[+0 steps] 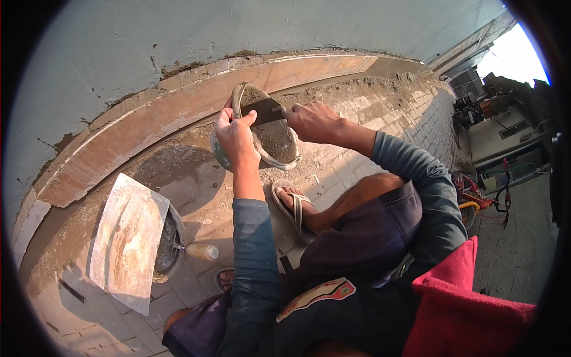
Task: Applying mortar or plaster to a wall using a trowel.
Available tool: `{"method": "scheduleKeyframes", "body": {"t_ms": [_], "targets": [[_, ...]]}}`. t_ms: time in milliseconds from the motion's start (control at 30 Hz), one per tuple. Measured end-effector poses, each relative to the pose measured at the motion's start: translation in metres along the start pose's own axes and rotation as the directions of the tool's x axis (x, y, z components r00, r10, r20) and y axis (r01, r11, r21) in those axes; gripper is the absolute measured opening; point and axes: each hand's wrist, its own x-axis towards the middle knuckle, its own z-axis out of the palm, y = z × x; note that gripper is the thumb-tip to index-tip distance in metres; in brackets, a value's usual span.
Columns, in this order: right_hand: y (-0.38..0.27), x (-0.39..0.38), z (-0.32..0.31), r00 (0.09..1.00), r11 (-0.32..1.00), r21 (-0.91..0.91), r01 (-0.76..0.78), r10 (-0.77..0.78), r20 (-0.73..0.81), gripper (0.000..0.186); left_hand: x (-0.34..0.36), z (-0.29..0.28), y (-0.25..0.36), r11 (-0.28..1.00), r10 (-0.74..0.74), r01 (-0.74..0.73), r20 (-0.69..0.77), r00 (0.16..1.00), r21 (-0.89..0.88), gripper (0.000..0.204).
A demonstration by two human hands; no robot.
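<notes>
A bucket (221, 149) of grey-brown sandy mix (277, 141) is tilted in front of me by the wall's foot. My left hand (238, 140) grips its rim, fingers outside and thumb reaching toward a dark flat blade. That blade belongs to a trowel (264, 113) lying across the bucket's mouth over the mix. My right hand (315, 122) is closed round the trowel's handle end, which its fingers mostly hide.
A stained pale sheet (129, 238) partly covers a second bucket (176, 241), where a wooden-handled tool (202, 251) sticks out. Reddish tile skirting (148, 125) runs along the grey wall (137, 53). Loose dirt lies on the pavers (416, 113). My sandalled foot (294, 205) is close by.
</notes>
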Motion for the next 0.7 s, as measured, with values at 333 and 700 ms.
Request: {"method": "scheduleKeyframes", "body": {"t_ms": [333, 700], "targets": [[0.026, -0.018, 0.032, 0.947, 0.993, 0.118, -0.018, -0.021, 0.321, 0.017, -0.008, -0.010, -0.053, 0.999, -0.015, 0.009, 0.187, 0.982, 0.034, 0.022], [0.135, -0.015, 0.125, 0.967, 0.923, 0.338, 0.187, -0.233, 0.103, 0.023, 0.000, 0.032, -0.106, 0.983, -0.004, -0.043, 0.255, 0.967, 0.179, 0.042]]}}
